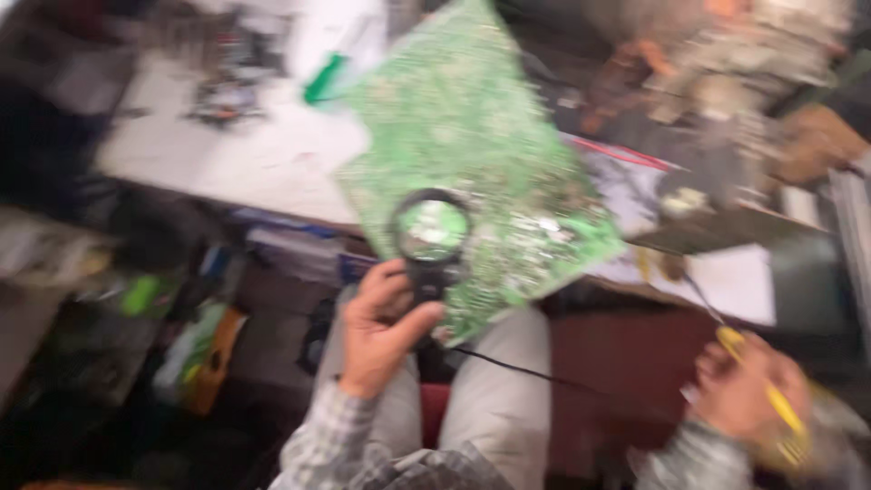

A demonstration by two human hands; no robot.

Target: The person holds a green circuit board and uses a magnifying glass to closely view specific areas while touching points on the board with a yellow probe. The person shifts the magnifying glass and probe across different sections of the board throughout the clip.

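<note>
Left hand (381, 331) grips a magnifier (430, 238) against the green circuit board (472, 163); right hand (748, 390) clasps (probably) a yellow tool (771, 390).

Motion blur smears everything, worst at the right edge. The white table (254, 154) glares pale under overhead light, while the floor below sinks into dim, murky shadow.

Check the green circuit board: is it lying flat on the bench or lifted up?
Lifted. The circuit board is tilted above the bench edge, and the left hand holds a magnifier against it.
</note>
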